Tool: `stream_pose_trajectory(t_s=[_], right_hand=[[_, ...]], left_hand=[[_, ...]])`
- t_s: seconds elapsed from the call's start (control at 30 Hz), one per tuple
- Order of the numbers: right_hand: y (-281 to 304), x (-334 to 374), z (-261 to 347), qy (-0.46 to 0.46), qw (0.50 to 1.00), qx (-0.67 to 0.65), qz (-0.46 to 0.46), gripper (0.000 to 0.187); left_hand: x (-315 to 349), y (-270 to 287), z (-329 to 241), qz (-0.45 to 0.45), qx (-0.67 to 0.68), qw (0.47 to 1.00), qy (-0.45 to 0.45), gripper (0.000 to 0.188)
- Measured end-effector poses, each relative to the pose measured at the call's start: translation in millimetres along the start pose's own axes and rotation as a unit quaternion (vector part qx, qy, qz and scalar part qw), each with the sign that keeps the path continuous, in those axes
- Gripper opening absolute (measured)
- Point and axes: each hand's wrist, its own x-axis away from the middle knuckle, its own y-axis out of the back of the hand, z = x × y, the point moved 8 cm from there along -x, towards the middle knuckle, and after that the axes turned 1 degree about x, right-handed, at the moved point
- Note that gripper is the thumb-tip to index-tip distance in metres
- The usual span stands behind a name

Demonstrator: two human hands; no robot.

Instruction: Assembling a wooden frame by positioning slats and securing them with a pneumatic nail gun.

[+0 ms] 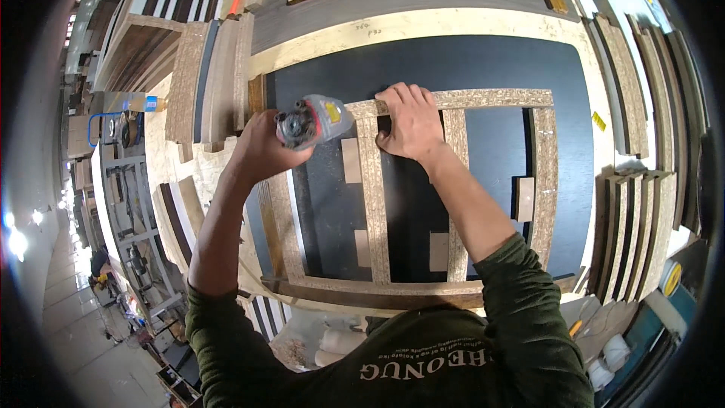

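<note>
A: Start on the left, with the picture's middle as the dial's centre.

B: At ten o'clock stand long board strips [192, 83], side by side on edge, perhaps to keep them within reach. Nearer in, also at ten, the left hand [262, 145] is wrapped around a handheld tool [321, 119].

A: Why that grip?

B: The fist looks set to carry the tool's weight and aim it; its head points toward eleven, over the frame's far left corner. Whether it touches wood, I can't tell.

A: And the wooden frame [498, 98]?

B: It lies flat from the centre out toward three o'clock, on a dark panel [513, 60] that probably serves as its backing. Pale blocks [363, 248] sit against its uprights, possibly as reinforcement.

A: The other hand?

B: The right hand [411, 122], at one o'clock, lies over the far rail between two uprights, thumb well apart from the fingers. I'd guess it steadies the rail; whether it clamps or merely presses, I can't tell.

A: Farther right?

B: Just past three, more strips [634, 223] stand in a row beside the panel, seemingly parked clear of both hands.
</note>
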Motion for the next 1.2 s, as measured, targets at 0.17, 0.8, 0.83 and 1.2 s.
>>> stream_pose_trajectory(t_s=[0.17, 0.8, 0.83, 1.2], right_hand=[[2, 1, -5, -0.003, 0.999, -0.019, -0.028, 0.052], [2, -1, -4, -0.003, 1.000, -0.004, -0.017, 0.044], [2, -1, -3, -0.002, 1.000, -0.004, -0.019, 0.044], [-1, 0, -2, -0.001, 1.000, 0.010, -0.001, 0.050]], left_hand=[[-28, -24, 5, 0.034, 0.069, 0.997, 0.030, 0.023], [-28, -38, 38, 0.058, 0.024, 0.996, 0.060, 0.029], [-27, -41, 46, 0.069, 0.040, 0.994, 0.077, 0.030], [-30, -44, 27, 0.075, 0.067, 0.994, 0.034, 0.027]])
